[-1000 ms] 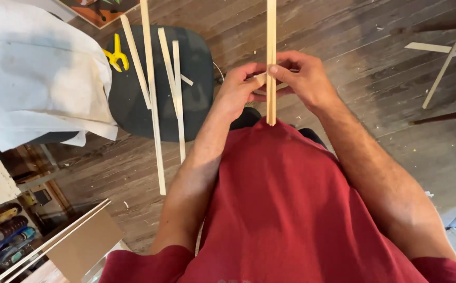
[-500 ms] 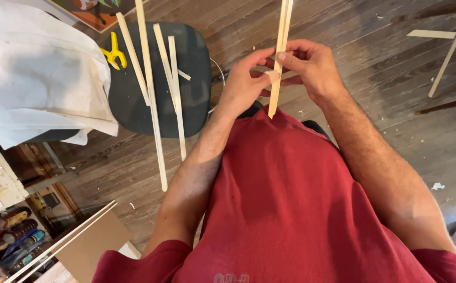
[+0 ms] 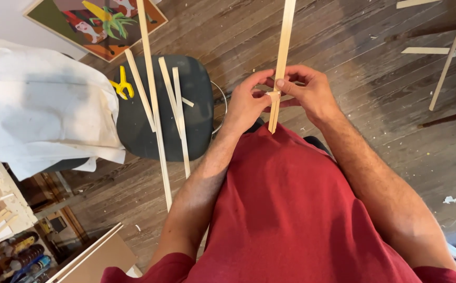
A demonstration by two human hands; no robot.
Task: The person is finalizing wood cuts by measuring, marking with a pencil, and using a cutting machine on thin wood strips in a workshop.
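Hands together at chest height, above a red shirt (image 3: pixel 285 209) and a dark plank floor (image 3: pixel 374 68). Left hand (image 3: pixel 246 102) with fingers curled and thumb pressed on the lower part of a long pale wooden strip (image 3: pixel 280 63); right hand (image 3: pixel 311 91) pinched on the same strip from the other side, thumb tip flat against its face, so both hands clamped on it and touching one another. Strip nearly upright, leaning slightly rightward toward the top, upper end out of view past the top edge, lower end just below the fingers, close to the shirt. Second thin piece seemingly lying along the strip near its lower end, hard to tell apart. Left of the hands, a dark round-cornered seat (image 3: pixel 196 99) carrying several more wooden strips (image 3: pixel 178 110), one long one overhanging its near edge, and a yellow clamp (image 3: pixel 123 86) near its far left edge. White cloth (image 3: pixel 44 110) draped just beside the seat's left edge. Colourful painting (image 3: pixel 99 23) on the floor beyond the seat. More loose strips (image 3: pixel 448 65) on the floor toward the far right corner, well apart from the hands.
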